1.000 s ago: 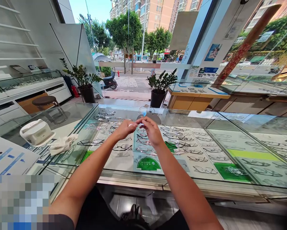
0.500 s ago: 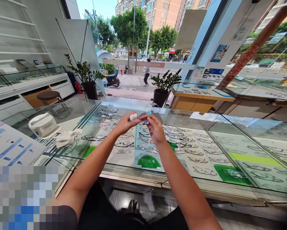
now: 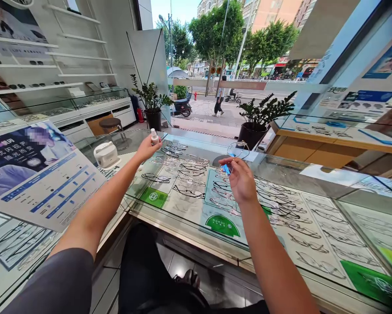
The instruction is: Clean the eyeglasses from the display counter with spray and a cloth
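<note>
My left hand is closed around a small white spray bottle, held upright above the back left of the glass counter. My right hand pinches a pair of thin-rimmed eyeglasses over the middle of the counter. Bluish reflections show on the lenses, and one round rim stands up beyond my fingers. Part of the frame is hidden by the hand. Beneath both hands, rows of eyeglass frames lie inside the glass display counter.
A white box-like device stands on the counter at the left, beside a printed display board. Potted plants stand beyond the counter, before the glass front. A round brown stool is at the far left.
My hands were close together over the counter and are now apart. The left hand has carried the bottle leftward, while the right keeps the eyeglasses. The view has turned left.
</note>
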`<state>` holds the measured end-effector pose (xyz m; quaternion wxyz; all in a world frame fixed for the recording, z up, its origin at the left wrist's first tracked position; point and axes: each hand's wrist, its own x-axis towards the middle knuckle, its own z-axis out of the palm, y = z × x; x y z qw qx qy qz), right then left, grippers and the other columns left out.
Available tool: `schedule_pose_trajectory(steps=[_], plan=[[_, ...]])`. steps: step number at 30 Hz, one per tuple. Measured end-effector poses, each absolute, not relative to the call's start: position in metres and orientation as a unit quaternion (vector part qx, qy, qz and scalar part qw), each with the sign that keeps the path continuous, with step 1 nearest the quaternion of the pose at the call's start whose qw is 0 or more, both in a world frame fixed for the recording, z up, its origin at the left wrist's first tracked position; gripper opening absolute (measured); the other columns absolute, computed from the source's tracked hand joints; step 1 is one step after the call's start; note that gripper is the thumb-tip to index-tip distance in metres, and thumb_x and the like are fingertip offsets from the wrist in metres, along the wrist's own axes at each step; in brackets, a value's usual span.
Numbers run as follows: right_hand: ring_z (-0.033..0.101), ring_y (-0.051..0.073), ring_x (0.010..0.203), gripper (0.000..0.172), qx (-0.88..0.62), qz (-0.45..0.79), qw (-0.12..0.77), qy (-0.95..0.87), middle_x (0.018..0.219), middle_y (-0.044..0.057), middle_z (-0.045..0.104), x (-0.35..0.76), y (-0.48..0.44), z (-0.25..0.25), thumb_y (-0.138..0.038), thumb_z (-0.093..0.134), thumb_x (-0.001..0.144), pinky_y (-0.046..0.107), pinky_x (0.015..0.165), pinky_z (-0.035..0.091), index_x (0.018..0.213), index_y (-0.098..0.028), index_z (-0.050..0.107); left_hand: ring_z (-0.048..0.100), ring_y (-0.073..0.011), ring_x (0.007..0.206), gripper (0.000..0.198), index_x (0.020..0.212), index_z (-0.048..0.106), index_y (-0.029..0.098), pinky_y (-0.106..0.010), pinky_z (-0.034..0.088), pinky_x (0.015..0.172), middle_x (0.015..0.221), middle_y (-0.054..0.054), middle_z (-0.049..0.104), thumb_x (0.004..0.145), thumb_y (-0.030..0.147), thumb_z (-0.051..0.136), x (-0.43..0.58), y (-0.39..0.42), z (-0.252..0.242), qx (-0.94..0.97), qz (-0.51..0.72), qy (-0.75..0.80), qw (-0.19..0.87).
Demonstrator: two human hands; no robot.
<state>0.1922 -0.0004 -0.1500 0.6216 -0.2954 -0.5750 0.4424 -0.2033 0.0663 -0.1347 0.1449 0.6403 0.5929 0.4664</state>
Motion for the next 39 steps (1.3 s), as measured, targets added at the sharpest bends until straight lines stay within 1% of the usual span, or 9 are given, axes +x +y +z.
schedule_pose_trajectory(steps=[4,10,15,21,25,31,35,37,39], plan=[[0.073,0.030,0.114,0.017,-0.289,0.465,0.625,-0.556,0.106,0.009,0.080,0.191,-0.002,-0.150,-0.041,0.064,0.096,0.050,0.110,0.055,0.095,-0.028,0.075,0.061,-0.0219,0.094,0.026,0.103,0.062,0.019,-0.037,0.048,0.097,0.102,-0.005,0.071,0.083,0.035,0.069,-0.254,0.069,-0.152,0.595,0.435,0.667,0.106],[0.073,0.025,0.110,0.012,-0.258,0.528,0.629,-0.509,0.102,0.004,0.081,0.191,-0.002,-0.152,-0.037,0.071,0.094,0.043,0.109,0.053,0.095,-0.029,0.079,0.064,-0.0240,0.092,0.032,0.105,0.063,0.019,-0.039,0.052,0.093,0.105,-0.009,0.074,0.083,0.040,0.073,-0.286,0.065,-0.172,0.560,0.411,0.711,0.110],[0.073,0.025,0.110,0.010,-0.248,0.536,0.632,-0.501,0.102,0.003,0.081,0.190,-0.001,-0.153,-0.037,0.072,0.093,0.042,0.107,0.053,0.094,-0.029,0.078,0.067,-0.0283,0.107,0.031,0.106,0.068,0.017,-0.038,0.050,0.098,0.113,-0.012,0.078,0.082,0.037,0.075,-0.297,0.067,-0.183,0.542,0.381,0.744,0.092],[0.072,0.025,0.108,0.013,-0.255,0.527,0.625,-0.517,0.103,0.004,0.081,0.190,-0.002,-0.153,-0.039,0.071,0.094,0.044,0.108,0.051,0.095,-0.028,0.079,0.071,-0.0313,0.104,0.033,0.107,0.071,0.015,-0.039,0.050,0.093,0.114,-0.016,0.079,0.084,0.037,0.078,-0.304,0.069,-0.187,0.515,0.333,0.786,0.080],[0.070,0.025,0.107,0.012,-0.257,0.536,0.624,-0.507,0.101,0.004,0.081,0.188,-0.004,-0.150,-0.037,0.073,0.092,0.042,0.106,0.051,0.091,-0.027,0.080,0.070,-0.0328,0.112,0.040,0.114,0.068,0.015,-0.039,0.050,0.097,0.125,-0.018,0.077,0.083,0.036,0.082,-0.301,0.066,-0.183,0.500,0.318,0.804,0.056],[0.070,0.025,0.106,0.012,-0.256,0.539,0.626,-0.503,0.099,0.004,0.082,0.187,-0.006,-0.148,-0.036,0.073,0.091,0.042,0.105,0.052,0.089,-0.028,0.081,0.069,-0.0318,0.124,0.054,0.128,0.063,0.016,-0.037,0.050,0.103,0.135,-0.017,0.074,0.084,0.038,0.086,-0.291,0.059,-0.173,0.484,0.300,0.821,0.048],[0.071,0.025,0.106,0.012,-0.253,0.535,0.629,-0.505,0.099,0.004,0.082,0.188,-0.006,-0.148,-0.036,0.072,0.091,0.042,0.106,0.052,0.090,-0.028,0.082,0.065,-0.0354,0.133,0.065,0.139,0.056,0.015,-0.041,0.051,0.106,0.143,-0.022,0.068,0.087,0.041,0.084,-0.278,0.038,-0.158,0.463,0.298,0.835,0.010],[0.072,0.025,0.106,0.013,-0.253,0.532,0.630,-0.505,0.100,0.004,0.082,0.189,-0.006,-0.148,-0.036,0.072,0.091,0.043,0.108,0.052,0.091,-0.028,0.082,0.067,-0.0369,0.130,0.056,0.141,0.056,0.016,-0.044,0.053,0.104,0.140,-0.022,0.069,0.094,0.042,0.074,-0.267,0.021,-0.150,0.468,0.283,0.836,-0.042],[0.072,0.025,0.106,0.012,-0.253,0.531,0.630,-0.506,0.100,0.004,0.082,0.190,-0.006,-0.147,-0.036,0.072,0.091,0.043,0.109,0.052,0.091,-0.028,0.081,0.071,-0.0382,0.122,0.037,0.129,0.065,0.020,-0.046,0.054,0.100,0.124,-0.018,0.077,0.100,0.042,0.063,-0.257,0.003,-0.142,0.493,0.233,0.836,-0.066]])
